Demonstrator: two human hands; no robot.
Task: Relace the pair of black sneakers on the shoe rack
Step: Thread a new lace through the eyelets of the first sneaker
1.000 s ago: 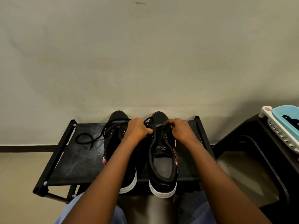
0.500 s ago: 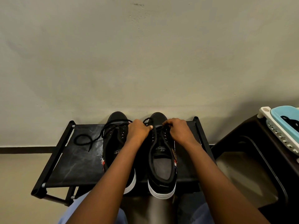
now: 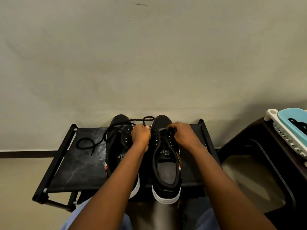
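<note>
**Now a lace loop stands clear above the toes**

Nearest, at the bottom of the frame, are the person's knees, with both forearms reaching up over them to the shoe rack (image 3: 69, 171). The two black sneakers stand side by side on it, heels toward the camera: the left shoe (image 3: 119, 156), partly under the left forearm, and the right shoe (image 3: 166, 171) at the centre.

The left hand (image 3: 141, 135) is curled between the two shoes and pinches a lace strand (image 3: 148, 118). Half a second ago only a small loop showed at that hand. The strand now rises past the knuckles into a bigger loop above the toe caps, against the wall. That reads as slack drawn through, so the right shoe is mid-lacing, not finished. I cannot tell which shoe this strand belongs to.

The right hand (image 3: 184, 135) has barely shifted; its fingers are curled on the crossed lace (image 3: 171, 129) at the far eyelets of the right shoe.

The left shoe looks only partly laced. Its loose end (image 3: 86, 144) trails in a curl over the rack's left half.

For room, the rack has bare fabric on the left. The shoes' toes sit close to the wall, so there is little space beyond them. At the right of the frame, a dark stand (image 3: 249, 146) with a pale blue basket (image 3: 290, 123) crowds the right elbow's side.
</note>
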